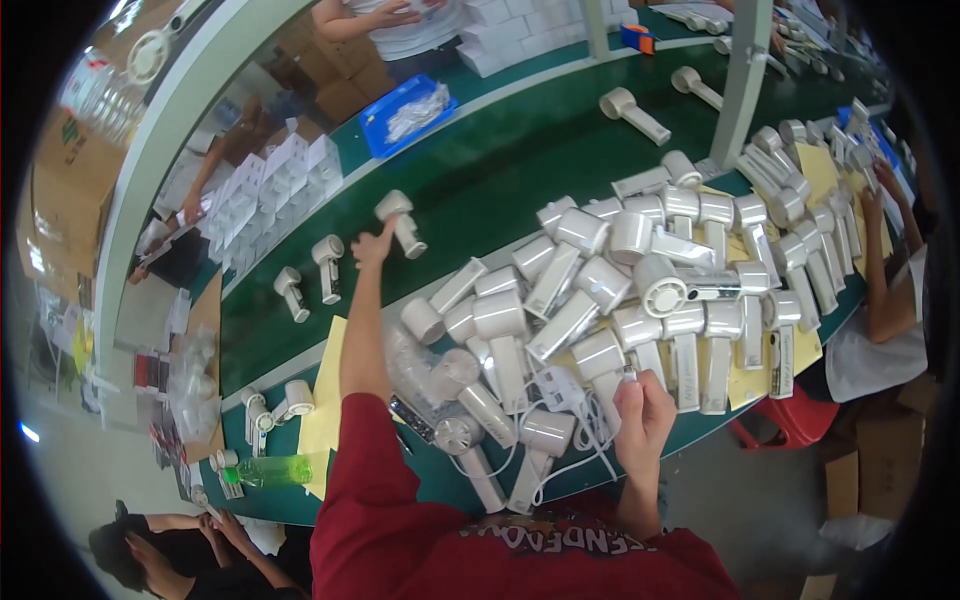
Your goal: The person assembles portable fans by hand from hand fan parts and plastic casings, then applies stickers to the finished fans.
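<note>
My left arm reaches out over the green conveyor belt (480, 200). My left hand (373, 243) is open, fingers spread, right beside a white handheld fan (403, 225) on the belt; whether they touch is hard to tell. My right hand (645, 415) is closed near the table's front edge, pinching what looks like a cable plug (629, 375) with a small metal tip. Close by it, a white power adapter (560, 387) and white cable (597, 430) lie among a large heap of white handheld fans (497, 318). One fan (661, 290) in the heap shows its round grille.
More fans (328, 268) rest on the belt. Behind it are a blue tray (405, 115) of small parts and stacked white boxes (285, 170). A green bottle (270, 471) and yellow sheets (325, 410) lie to the left. A metal post (742, 90) stands right. Other people work around the line.
</note>
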A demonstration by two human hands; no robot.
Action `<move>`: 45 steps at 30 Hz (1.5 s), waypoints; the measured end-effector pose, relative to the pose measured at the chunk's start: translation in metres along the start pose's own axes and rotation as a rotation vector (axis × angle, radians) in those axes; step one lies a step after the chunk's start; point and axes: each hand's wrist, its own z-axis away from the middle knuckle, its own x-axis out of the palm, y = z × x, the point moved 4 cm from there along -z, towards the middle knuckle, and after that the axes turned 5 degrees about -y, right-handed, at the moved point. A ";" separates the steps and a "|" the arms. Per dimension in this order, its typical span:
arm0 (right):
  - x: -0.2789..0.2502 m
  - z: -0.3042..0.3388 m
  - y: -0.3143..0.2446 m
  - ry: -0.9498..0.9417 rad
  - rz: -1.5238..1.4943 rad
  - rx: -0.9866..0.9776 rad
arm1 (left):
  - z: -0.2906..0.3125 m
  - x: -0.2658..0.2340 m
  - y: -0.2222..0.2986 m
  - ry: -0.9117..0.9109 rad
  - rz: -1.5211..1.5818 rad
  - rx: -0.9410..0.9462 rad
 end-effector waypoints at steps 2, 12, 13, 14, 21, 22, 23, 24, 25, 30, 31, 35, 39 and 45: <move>-0.016 -0.005 0.009 0.045 0.006 0.009 | 0.020 0.014 0.026 0.097 -0.023 0.146; -0.071 -0.006 0.026 0.157 -0.133 0.055 | 0.136 0.087 0.308 -0.345 0.366 1.097; -0.078 -0.004 0.028 0.182 -0.124 0.044 | 0.167 0.113 0.349 -0.661 0.504 1.094; -0.085 -0.002 0.029 0.207 -0.118 0.025 | 0.200 0.138 0.387 -0.705 0.368 1.160; -0.096 0.001 0.013 0.318 -0.087 -0.014 | 0.213 0.232 0.464 -0.263 -0.134 1.061; -0.097 0.002 0.009 0.327 -0.067 -0.037 | 0.211 0.228 0.459 -0.459 0.059 0.943; -0.097 0.007 0.002 0.317 -0.056 -0.061 | 0.201 0.215 0.445 -0.632 0.253 0.797; -0.097 0.010 -0.001 0.320 -0.058 -0.055 | 0.208 0.197 0.430 -0.768 0.419 0.755; -0.094 0.013 -0.004 0.306 -0.113 -0.057 | 0.212 0.177 0.416 -0.817 0.451 0.752; -0.075 0.016 -0.021 0.216 -0.154 0.000 | 0.300 0.014 0.292 -1.068 0.861 0.774; -0.068 0.016 -0.023 0.207 -0.191 0.006 | 0.318 -0.012 0.258 -1.053 0.911 0.775; -0.015 0.014 -0.033 -0.070 -0.055 -0.249 | 0.398 -0.070 0.155 -1.099 1.348 0.797; 0.053 0.041 -0.058 -0.208 -0.024 -0.369 | 0.415 -0.064 0.086 -1.331 1.921 0.254; 0.089 0.074 -0.058 -0.358 0.151 -0.455 | 0.426 -0.068 0.042 -1.095 2.081 0.059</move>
